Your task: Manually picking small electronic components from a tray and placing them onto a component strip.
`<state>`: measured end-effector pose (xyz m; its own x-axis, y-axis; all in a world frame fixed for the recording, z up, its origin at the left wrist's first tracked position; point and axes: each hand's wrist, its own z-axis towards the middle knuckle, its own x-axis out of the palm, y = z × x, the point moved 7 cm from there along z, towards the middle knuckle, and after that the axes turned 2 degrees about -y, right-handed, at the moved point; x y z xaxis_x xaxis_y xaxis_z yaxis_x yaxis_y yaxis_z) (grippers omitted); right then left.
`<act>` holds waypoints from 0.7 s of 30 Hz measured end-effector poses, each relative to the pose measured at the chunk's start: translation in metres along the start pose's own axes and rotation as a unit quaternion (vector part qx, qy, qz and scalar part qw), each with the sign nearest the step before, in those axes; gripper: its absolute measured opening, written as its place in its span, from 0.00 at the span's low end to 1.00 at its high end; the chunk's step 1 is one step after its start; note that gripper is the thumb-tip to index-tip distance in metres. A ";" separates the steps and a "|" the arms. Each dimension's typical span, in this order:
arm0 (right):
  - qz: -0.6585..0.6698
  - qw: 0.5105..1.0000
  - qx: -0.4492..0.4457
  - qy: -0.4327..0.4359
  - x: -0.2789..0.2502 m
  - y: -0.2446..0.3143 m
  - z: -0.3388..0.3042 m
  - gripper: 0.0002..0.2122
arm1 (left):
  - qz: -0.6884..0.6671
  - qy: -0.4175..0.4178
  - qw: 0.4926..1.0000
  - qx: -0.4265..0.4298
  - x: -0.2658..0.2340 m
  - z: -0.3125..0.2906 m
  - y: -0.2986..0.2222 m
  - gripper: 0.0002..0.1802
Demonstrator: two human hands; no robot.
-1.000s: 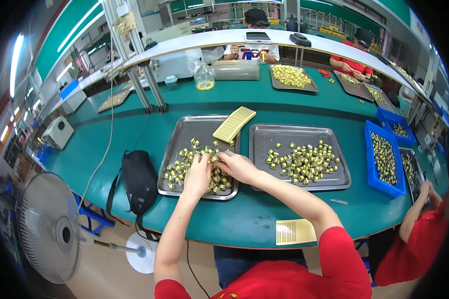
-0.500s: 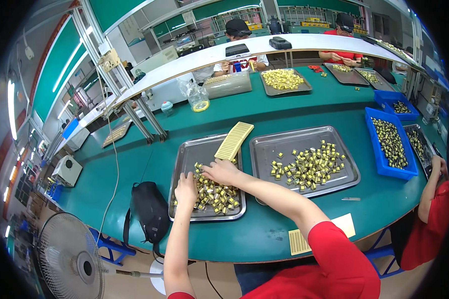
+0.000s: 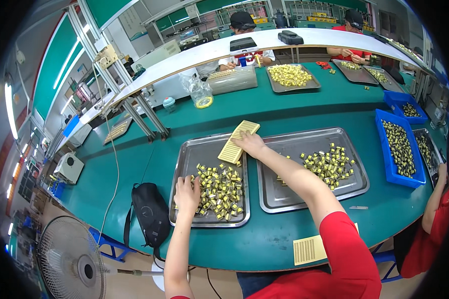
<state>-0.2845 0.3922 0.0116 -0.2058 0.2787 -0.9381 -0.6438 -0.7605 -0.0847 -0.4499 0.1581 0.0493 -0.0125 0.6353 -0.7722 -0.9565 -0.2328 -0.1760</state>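
Note:
In the left metal tray (image 3: pixel 177 215) lies a heap of small yellow-and-black block-like components (image 3: pixel 222 192). My left hand (image 3: pixel 187 195) rests at the heap's left side, its bent fingers and thumb apart among the pieces. Whether any piece sits under them is hidden. A pale yellow slotted board (image 3: pixel 229 152) leans over the tray's far right corner. Across the board lies my right hand (image 3: pixel 251 143), thumb and fingers gripping it near the middle of its length; the palm side is hidden.
A second metal tray (image 3: pixel 272 205) with similar components stands to the right, under my right forearm. Farther right are blue bins (image 3: pixel 409 180) of parts and a co-worker's arm (image 3: pixel 436 192). A black bag (image 3: pixel 149 214) lies left. Near the front edge is a yellow sheet (image 3: pixel 308 250).
My right hand has moved from the heap up and away onto the slotted board. My left hand stays by the heap, its fingers more spread. The whole view has shifted slightly.

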 end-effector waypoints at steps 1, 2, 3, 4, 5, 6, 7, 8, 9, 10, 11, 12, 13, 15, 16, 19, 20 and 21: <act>-0.009 0.999 -0.001 0.031 0.006 0.001 0.001 0.23 | -0.009 0.007 1.000 -0.009 -0.001 -0.002 0.002 0.16; -0.007 1.000 -0.001 0.031 0.009 -0.002 0.001 0.23 | -0.021 0.014 1.000 -0.016 -0.002 -0.001 0.000 0.16; -0.024 1.000 -0.015 0.010 0.009 -0.004 0.000 0.23 | -0.020 0.016 1.000 -0.016 -0.005 -0.002 -0.002 0.16; -0.041 0.999 -0.029 -0.011 0.011 -0.006 -0.002 0.23 | -0.040 0.036 0.998 -0.021 -0.005 -0.003 -0.004 0.15; -0.039 0.999 -0.031 -0.011 0.009 -0.008 -0.002 0.23 | -0.058 0.054 0.996 -0.028 -0.006 -0.004 -0.004 0.15; -0.057 0.997 -0.050 -0.017 0.007 -0.008 -0.003 0.24 | -0.056 0.055 0.996 -0.030 -0.008 -0.005 -0.003 0.15; -0.074 0.995 -0.069 -0.023 0.005 -0.009 -0.004 0.24 | -0.084 0.059 0.994 -0.039 -0.009 -0.007 0.001 0.14; -0.074 0.994 -0.076 0.003 0.002 -0.014 -0.003 0.27 | -0.111 0.063 0.991 -0.047 -0.010 -0.009 0.003 0.14; -0.072 0.994 -0.077 0.005 0.004 -0.021 -0.001 0.27 | -0.110 0.065 0.991 -0.049 -0.011 -0.011 0.004 0.14; -0.105 0.992 -0.068 -0.014 0.000 -0.028 -0.001 0.27 | -0.114 0.065 0.990 -0.060 -0.013 -0.013 0.006 0.14; -0.138 0.988 -0.057 -0.034 0.002 -0.035 -0.002 0.26 | -0.119 0.064 0.988 -0.069 -0.015 -0.013 0.007 0.15; -0.137 0.989 -0.014 -0.048 0.004 -0.044 -0.004 0.26 | -0.131 0.067 0.985 -0.088 -0.016 -0.015 0.005 0.14; -0.136 0.989 -0.013 -0.047 0.009 -0.047 -0.007 0.26 | -0.131 0.069 0.985 -0.088 -0.017 -0.017 0.003 0.14; -0.169 0.977 0.130 -0.014 0.020 -0.077 -0.014 0.24 | -0.095 0.039 0.994 -0.030 -0.022 -0.017 -0.009 0.13; -0.138 0.971 0.191 -0.033 0.022 -0.089 -0.016 0.23 | -0.096 0.040 0.994 -0.028 -0.022 -0.016 -0.010 0.13; -0.153 0.957 0.244 -0.022 0.016 -0.095 -0.016 0.22 | -0.091 0.024 0.995 -0.013 -0.026 -0.020 -0.015 0.13; -0.183 0.946 0.264 -0.046 0.007 -0.094 -0.019 0.21 | -0.082 0.011 0.997 -0.002 -0.030 -0.019 -0.018 0.12; -0.183 0.946 0.265 -0.045 0.008 -0.092 -0.018 0.21 | -0.072 -0.003 0.997 0.009 -0.034 -0.020 -0.021 0.12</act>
<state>-0.2130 0.4539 0.0060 0.0559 0.5332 -0.8442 -0.9580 -0.2096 -0.1958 -0.4235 0.1271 0.0671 0.1246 0.6656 -0.7358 -0.9533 -0.1253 -0.2748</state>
